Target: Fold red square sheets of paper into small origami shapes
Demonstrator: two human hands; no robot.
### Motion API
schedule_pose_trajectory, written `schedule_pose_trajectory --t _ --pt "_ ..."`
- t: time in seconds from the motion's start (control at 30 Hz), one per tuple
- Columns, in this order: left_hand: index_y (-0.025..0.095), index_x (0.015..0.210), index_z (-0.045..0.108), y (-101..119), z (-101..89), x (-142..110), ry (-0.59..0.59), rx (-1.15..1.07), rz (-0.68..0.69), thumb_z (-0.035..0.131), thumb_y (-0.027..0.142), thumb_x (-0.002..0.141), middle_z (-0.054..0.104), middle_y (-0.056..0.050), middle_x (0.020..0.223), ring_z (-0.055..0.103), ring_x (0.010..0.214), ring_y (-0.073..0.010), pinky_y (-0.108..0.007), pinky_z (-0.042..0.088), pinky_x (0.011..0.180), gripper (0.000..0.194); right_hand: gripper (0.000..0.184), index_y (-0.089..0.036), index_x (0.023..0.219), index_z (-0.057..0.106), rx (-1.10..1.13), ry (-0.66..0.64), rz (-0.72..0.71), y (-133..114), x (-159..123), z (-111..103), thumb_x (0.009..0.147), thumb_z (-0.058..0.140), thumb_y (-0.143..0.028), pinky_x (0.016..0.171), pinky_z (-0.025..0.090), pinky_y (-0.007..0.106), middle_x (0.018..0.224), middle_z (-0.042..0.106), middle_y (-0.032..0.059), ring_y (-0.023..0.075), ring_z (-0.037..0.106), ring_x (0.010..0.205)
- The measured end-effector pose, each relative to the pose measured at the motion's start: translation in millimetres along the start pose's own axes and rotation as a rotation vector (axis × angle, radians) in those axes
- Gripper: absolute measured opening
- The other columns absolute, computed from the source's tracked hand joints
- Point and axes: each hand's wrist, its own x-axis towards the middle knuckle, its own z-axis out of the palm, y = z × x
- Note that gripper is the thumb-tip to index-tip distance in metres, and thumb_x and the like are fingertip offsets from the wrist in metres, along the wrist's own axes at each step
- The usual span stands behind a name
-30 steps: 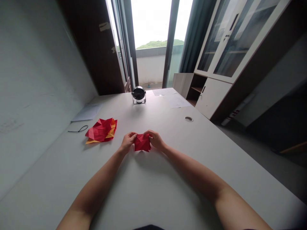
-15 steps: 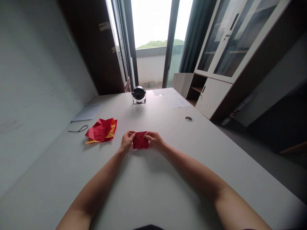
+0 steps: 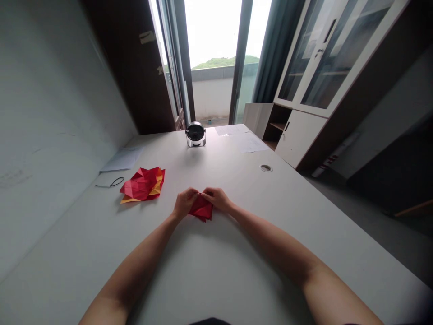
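Observation:
A small piece of folded red paper [image 3: 202, 210] is between my hands, just above or on the white table, which I cannot tell apart. My left hand [image 3: 185, 201] pinches its upper left edge, fingers closed. At the upper right edge my right hand [image 3: 217, 197] pinches it too, with the thumbs almost meeting at the top. The paper is turned at a slant, its lower corner pointing toward me. My fingers hide its top and part of its left side.
Creased red and orange paper sheets [image 3: 144, 184] lie in a pile on the left. Near them are a black cable tie [image 3: 111, 183] and white papers [image 3: 122, 159]. A round metal-framed device [image 3: 195, 134] stands at the back. A grommet hole [image 3: 266, 168] is on the right of the table [image 3: 216, 266].
The red paper has turned from lying square to a slant. Both hands have drawn closer together, the left one moving right, and now pinch near its top.

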Motion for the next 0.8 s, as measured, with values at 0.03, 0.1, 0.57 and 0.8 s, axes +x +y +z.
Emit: schedule_pose_trajectory --t 0.03,0.1,0.57,0.8 --pt "0.021 0.081 0.071 1 -0.6 0 0.022 -0.006 -0.002 0.067 0.039 0.08 0.068 -0.003 0.075 0.058 0.073 -0.0188 -0.029 0.045 0.071 0.019 0.024 -0.018 0.081 0.07 0.011 0.002 0.006 0 0 0 0.087 0.058 -0.038 0.058 0.038 0.022 0.069 0.066 -0.001 0.0121 0.052 0.061" --pt "0.021 0.081 0.071 1 -2.1 2 0.072 -0.022 -0.008 0.067 0.04 0.08 0.067 -0.003 0.074 0.057 0.072 -0.0182 -0.028 0.044 0.07 0.02 0.025 -0.018 0.078 0.069 0.056 0.01 0.032 1 1 -1 0.087 0.058 -0.039 0.057 0.037 0.022 0.066 0.064 -0.0017 0.0117 0.051 0.061" --pt "0.021 0.113 0.06 -14 -9.2 11 0.118 -0.279 -0.162 0.059 0.049 0.085 0.068 -0.003 0.085 0.062 0.067 -0.0155 -0.025 0.049 0.061 0.04 0.031 -0.017 0.075 0.062 0.354 0.076 0.143 6 6 -4 0.083 0.06 -0.047 0.053 0.04 0.023 0.059 0.059 -0.0016 0.0119 0.053 0.055" --pt "0.019 0.136 0.044 -19 -5.7 12 0.013 -0.364 -0.163 0.064 0.04 0.083 0.067 -0.003 0.086 0.066 0.071 -0.0154 -0.027 0.055 0.065 0.061 0.031 -0.018 0.077 0.059 0.483 0.268 0.206 13 11 -8 0.082 0.06 -0.049 0.049 0.041 0.024 0.055 0.056 -0.0028 0.0115 0.052 0.049"
